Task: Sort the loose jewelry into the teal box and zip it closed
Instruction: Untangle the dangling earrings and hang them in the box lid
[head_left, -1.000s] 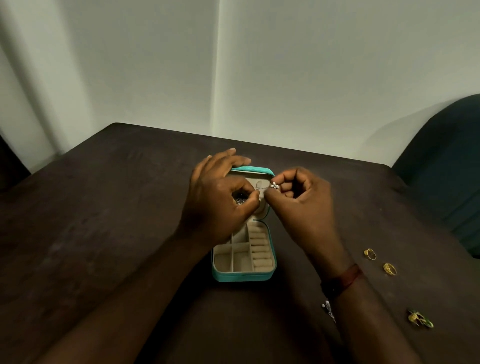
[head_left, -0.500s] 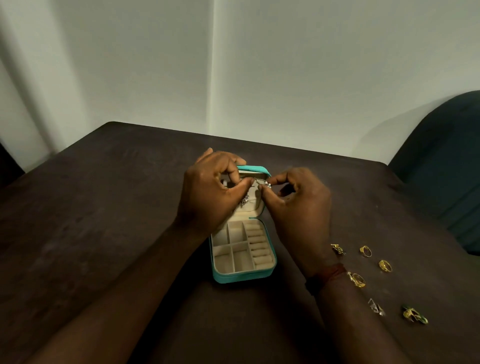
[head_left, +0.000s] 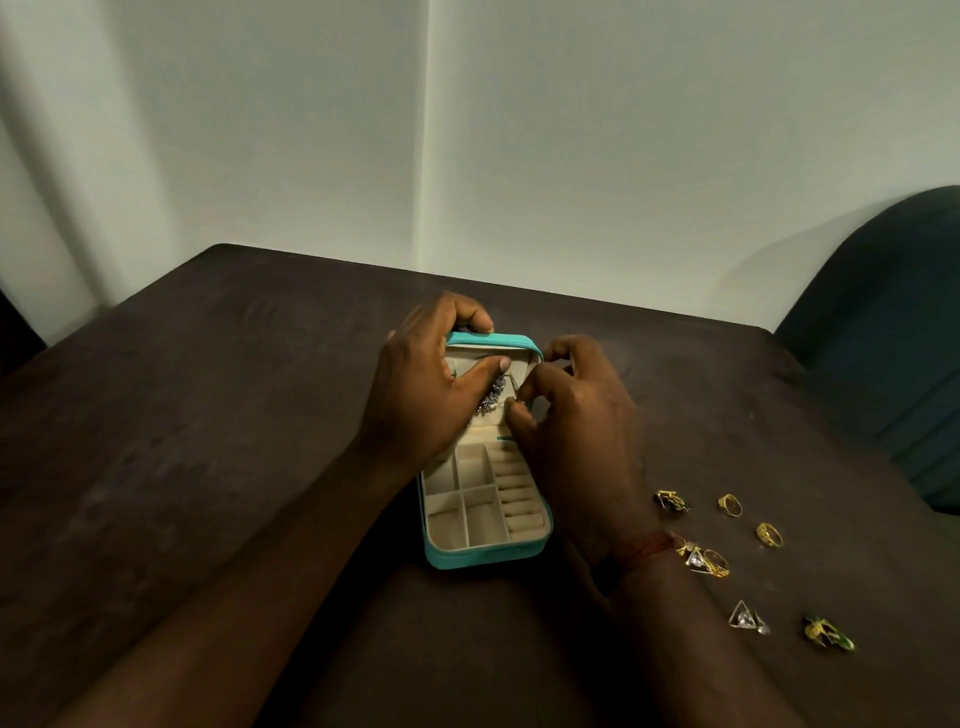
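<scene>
Left hand (head_left: 415, 395) now clasps the lid (head_left: 493, 340) edge of the teal box (head_left: 485, 558); right hand (head_left: 576, 431) pinches a chain (head_left: 513, 385).

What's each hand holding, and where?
Left hand grips the teal box lid by its top edge; right hand pinches a silver chain, exact spot unclear.

Not much to report. The left hand (head_left: 415, 395) and its forearm are bare right down to the bottom edge of the frame. The right hand (head_left: 576, 426) has a thin reddish-brown band (head_left: 644, 551) round the wrist, maybe thread or cord, can't tell which. Short, plain nails.
</scene>
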